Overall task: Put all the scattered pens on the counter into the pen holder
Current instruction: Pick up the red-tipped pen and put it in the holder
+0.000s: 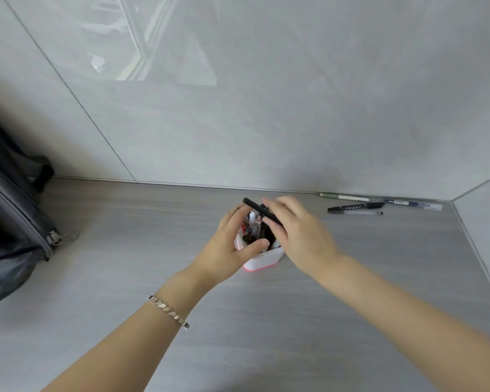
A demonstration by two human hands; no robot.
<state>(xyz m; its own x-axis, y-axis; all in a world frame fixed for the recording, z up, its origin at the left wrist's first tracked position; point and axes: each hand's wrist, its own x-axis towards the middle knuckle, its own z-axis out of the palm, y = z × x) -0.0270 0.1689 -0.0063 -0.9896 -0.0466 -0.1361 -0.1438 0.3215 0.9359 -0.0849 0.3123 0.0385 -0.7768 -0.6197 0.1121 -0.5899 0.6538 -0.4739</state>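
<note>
Grey wood-grain table (125, 278) meets pale tiled walls; a dark bag (9, 207) sits at the left edge. Mid-frame, the left hand (227, 250) clasps the white-and-pink pen holder (263, 260), likely steadying it, while the right hand (297, 230) pinches a black pen (262, 212) slanted over its mouth. Four loose pens (359, 206) lie upper right by the wall.

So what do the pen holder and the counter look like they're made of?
The pen holder looks like smooth white plastic with a pink band at its base; its walls are even and faintly glossy. The counter looks like grey wood-grain laminate or a similar board, matte, with long parallel streaks. Which it is can't be settled from here.
</note>
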